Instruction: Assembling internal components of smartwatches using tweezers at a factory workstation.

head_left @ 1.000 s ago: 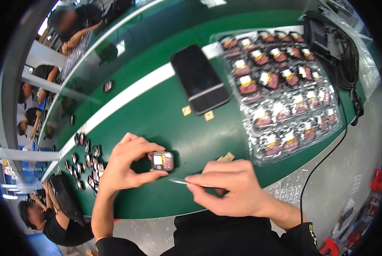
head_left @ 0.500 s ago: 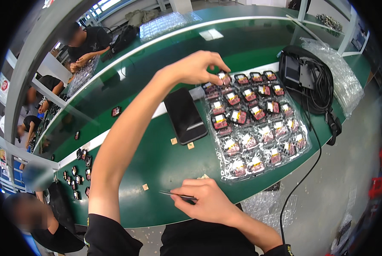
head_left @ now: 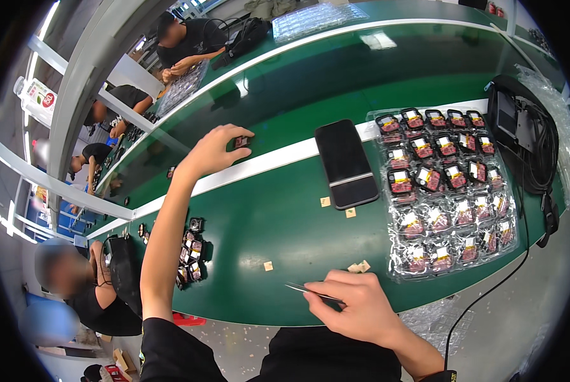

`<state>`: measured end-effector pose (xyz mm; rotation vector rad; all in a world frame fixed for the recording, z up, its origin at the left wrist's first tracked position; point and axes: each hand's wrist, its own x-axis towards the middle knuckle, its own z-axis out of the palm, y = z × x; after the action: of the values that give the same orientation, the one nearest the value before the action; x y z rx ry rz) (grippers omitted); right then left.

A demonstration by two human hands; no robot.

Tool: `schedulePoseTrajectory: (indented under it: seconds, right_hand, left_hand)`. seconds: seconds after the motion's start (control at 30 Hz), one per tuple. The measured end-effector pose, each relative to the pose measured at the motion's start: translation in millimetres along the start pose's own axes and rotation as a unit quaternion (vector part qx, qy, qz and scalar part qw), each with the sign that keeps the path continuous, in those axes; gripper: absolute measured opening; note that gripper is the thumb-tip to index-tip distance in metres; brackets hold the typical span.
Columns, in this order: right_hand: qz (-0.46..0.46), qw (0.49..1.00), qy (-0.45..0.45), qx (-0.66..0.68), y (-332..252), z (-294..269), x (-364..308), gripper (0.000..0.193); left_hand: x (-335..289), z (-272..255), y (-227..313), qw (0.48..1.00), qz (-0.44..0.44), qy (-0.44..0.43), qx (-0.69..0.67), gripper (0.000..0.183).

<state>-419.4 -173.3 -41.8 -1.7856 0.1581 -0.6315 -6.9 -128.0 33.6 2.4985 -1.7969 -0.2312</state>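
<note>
On the green belt beyond the white rail, my left hand (head_left: 216,150) has its thumb and fingers around a small black part (head_left: 240,142) with a reddish face. My right hand (head_left: 358,304) is closed on tweezers (head_left: 316,293), tips pointing left over the table near its front edge. To its right lies a clear plastic tray (head_left: 396,258) with rows of similar black-rimmed parts (head_left: 455,174), reddish with white and yellow labels. A black phone (head_left: 343,156) sits left of the tray. More small parts (head_left: 192,251) are bunched on the table near my left forearm.
Small tan squares (head_left: 359,267) lie about the green table (head_left: 285,235). A black bag (head_left: 520,127) with a coiled cable stands right of the tray, beside clear plastic sheets (head_left: 562,102). Metal frame posts (head_left: 84,108) rise at left. Several people sit along the belt.
My left hand has left the tray's far left corner, where it held a part, and reached leftward to a part on the belt. The view has turned left. My right hand still holds the tweezers.
</note>
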Motion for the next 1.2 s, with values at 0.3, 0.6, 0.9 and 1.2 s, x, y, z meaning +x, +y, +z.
schedulePoseTrajectory:
  seconds: [0.3,0.6,0.9,1.2]
  right_hand:
    - [0.026,0.999,0.03,-0.021,0,0,4,0.017]
    - [0.049,0.997,0.046,-0.036,-8,0,11,0.016]
    - [0.048,0.996,0.039,-0.068,-3,4,12,0.017]
    - [0.043,0.991,0.073,-0.099,-1,6,15,0.018]
  left_hand:
    - [-34,31,39,0.98,0.138,0.092,-0.106,0.037]
    - [-124,51,112,0.977,0.177,0.12,0.01,0.052]
    - [-137,73,85,0.965,0.162,0.096,-0.183,0.063]
    - [-149,84,115,0.944,0.196,0.064,-0.258,0.062]
